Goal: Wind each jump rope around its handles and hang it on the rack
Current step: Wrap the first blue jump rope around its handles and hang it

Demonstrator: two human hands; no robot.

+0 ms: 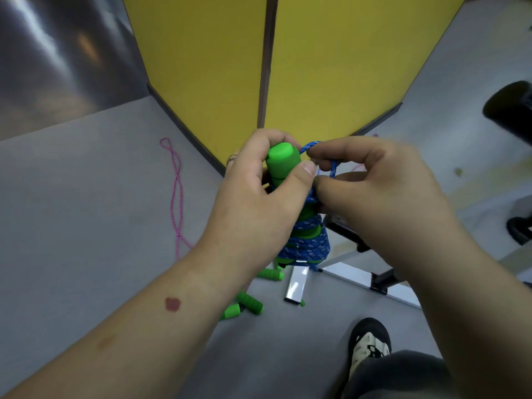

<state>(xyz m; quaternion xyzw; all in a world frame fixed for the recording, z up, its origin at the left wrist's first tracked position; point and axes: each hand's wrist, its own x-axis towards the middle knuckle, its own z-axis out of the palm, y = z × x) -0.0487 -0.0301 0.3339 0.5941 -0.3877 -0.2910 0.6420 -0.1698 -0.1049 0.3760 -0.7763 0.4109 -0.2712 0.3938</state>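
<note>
My left hand (259, 194) grips a pair of green foam handles (282, 161) held upright at the middle of the view. Blue patterned rope (309, 243) is wound in several turns around the lower part of the handles. My right hand (377, 182) pinches a loop of that blue rope (334, 167) just right of the handle tops. More green handles (249, 302) lie on the grey floor below my hands. A pink rope (176, 194) trails across the floor at left.
Yellow partition panels (331, 67) stand directly ahead. A metal stand's white base legs (296, 286) spread on the floor under my hands. My shoe (370, 344) is at lower right, and a dark object (509, 110) sits at the right edge.
</note>
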